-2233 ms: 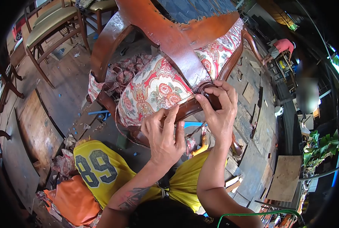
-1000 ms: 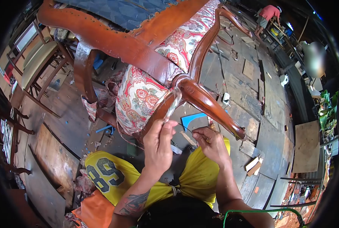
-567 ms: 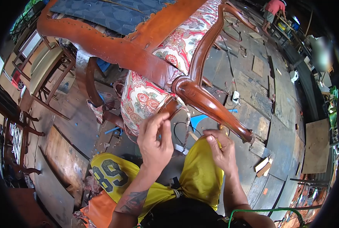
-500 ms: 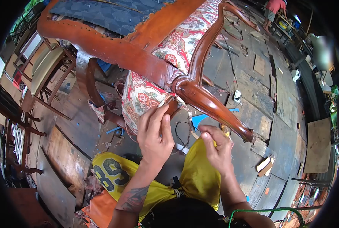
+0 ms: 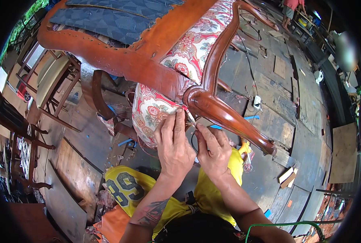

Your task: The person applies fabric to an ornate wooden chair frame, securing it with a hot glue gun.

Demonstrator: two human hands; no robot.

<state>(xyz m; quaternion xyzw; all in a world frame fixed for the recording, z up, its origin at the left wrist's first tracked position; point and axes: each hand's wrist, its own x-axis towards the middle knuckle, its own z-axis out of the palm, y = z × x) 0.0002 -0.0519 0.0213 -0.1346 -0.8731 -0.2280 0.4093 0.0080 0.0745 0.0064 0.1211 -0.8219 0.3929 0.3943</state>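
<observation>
A wooden chair frame (image 5: pixel 160 77) lies tipped over in front of me, with red-and-white floral upholstery fabric (image 5: pixel 152 106) on it. At the corner beside its curved leg (image 5: pixel 229 115), a narrow pale fabric strip (image 5: pixel 191 119) hangs from the upholstery. The fingertips of my left hand (image 5: pixel 174 146) are pressed together at the strip's upper end, against the floral fabric. Lower down, my right hand (image 5: pixel 215 152) pinches the strip's free end between thumb and fingers. The left thumb is partly hidden.
Blue fabric (image 5: pixel 107 22) covers part of the frame's back. A padded chair (image 5: pixel 53 79) and a dark wooden chair (image 5: pixel 10 117) stand at left. Wood scraps (image 5: pixel 287 177) and a white power socket (image 5: pixel 257 102) lie on the plank floor. Another person (image 5: pixel 289 10) stands far back right.
My right hand has moved left and up to the strip, and its fingers have closed on it. My left hand has shifted slightly right, its fingertips now at the strip's upper end.
</observation>
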